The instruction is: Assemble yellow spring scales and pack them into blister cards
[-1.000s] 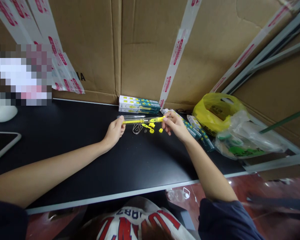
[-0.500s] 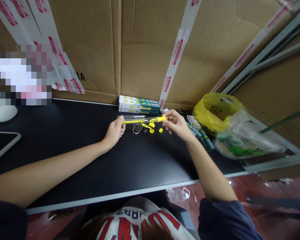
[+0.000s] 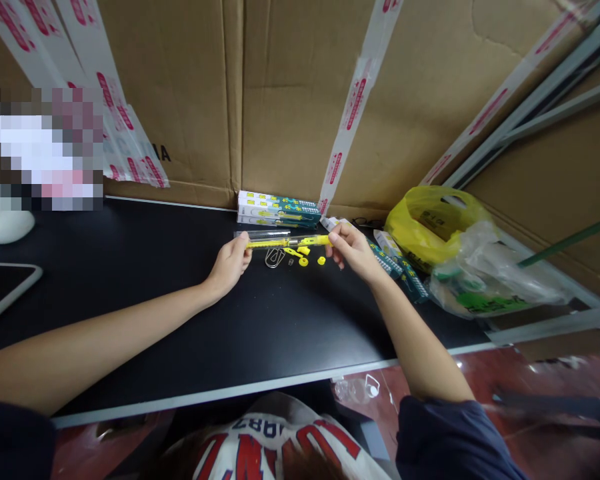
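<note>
A clear-tubed spring scale with yellow parts inside lies level between my two hands, just above the black table. My left hand is closed around its left end. At the other end, the thumb and fingers of my right hand pinch the yellow cap, covering part of it. Below the tube are wire hooks, a small yellow ring and another little yellow piece. Another clear tube shows just behind the one I hold.
Printed boxes are stacked against the cardboard wall. More boxes lie right of my right hand, beside a yellow plastic bag and a clear bag. A phone-like device is at the left edge.
My right hand has shifted slightly, its thumb now lying over the yellow cap with the fingers closer in. The left hand and the loose parts stay where they were.
</note>
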`<state>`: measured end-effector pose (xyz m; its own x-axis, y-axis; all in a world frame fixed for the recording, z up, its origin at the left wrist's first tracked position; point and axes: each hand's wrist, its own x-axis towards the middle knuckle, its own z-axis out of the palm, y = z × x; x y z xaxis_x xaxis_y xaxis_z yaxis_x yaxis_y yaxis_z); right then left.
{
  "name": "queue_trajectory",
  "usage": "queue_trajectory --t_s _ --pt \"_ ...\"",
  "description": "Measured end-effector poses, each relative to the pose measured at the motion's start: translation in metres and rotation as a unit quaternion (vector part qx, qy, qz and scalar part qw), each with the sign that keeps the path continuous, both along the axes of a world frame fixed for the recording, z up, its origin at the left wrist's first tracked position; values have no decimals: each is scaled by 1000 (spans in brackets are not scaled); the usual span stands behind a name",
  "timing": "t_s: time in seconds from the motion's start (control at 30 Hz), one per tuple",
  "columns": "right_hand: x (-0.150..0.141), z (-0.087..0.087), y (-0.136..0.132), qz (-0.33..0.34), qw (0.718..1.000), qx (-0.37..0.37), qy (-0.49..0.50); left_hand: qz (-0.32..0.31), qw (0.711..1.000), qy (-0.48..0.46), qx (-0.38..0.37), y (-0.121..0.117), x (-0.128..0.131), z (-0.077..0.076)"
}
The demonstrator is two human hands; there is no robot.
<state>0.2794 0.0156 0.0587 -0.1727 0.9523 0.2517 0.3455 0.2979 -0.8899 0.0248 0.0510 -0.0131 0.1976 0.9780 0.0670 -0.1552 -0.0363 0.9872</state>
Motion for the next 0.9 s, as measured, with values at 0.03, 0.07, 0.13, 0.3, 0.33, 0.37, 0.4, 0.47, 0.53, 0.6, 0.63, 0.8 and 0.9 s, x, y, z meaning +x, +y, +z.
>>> queue_trajectory --t_s 0.03,0.07,0.13,0.3,0.33,0.37,0.4,0.47,0.53,0.6,0.63,0.8,0.9 --pt "0 0 0 -1 1000 1 -10 0 1000 1 1 0 0 0" --pt "0 -1 0 -3 1000 2 -20 1 1000 3 1 0 0 0" --pt "0 -1 0 -9 999 3 -34 2 1000 6 1 0 0 0" --pt "0 -3 -1 12 999 9 -29 2 1000 8 3 0 0 -1" --pt "0 -3 0 21 999 9 -24 2 1000 7 3 0 -1 -1" --pt "0 -3 0 29 999 8 -18 1 1000 5 2 0 -1 -1" --pt "1 -4 0 35 999 6 -14 1 1000 3 0 1 -1 -2" --pt "1 -4 0 41 999 1 -9 0 1000 2 -2 1 -1 -2" --pt "2 -4 1 47 999 -3 -5 2 1000 2 -4 1 -1 -2" --pt "2 -3 0 51 999 -3 -1 5 1000 4 -7 1 -1 -1" --pt "2 -3 0 52 999 -2 1 6 1000 4 -9 2 -1 -1" --pt "1 3 -2 48 999 4 22 -2 1000 -8 -9 2 0 -1" --pt "1 5 -3 54 998 7 39 1 1000 -11 -14 2 0 0"
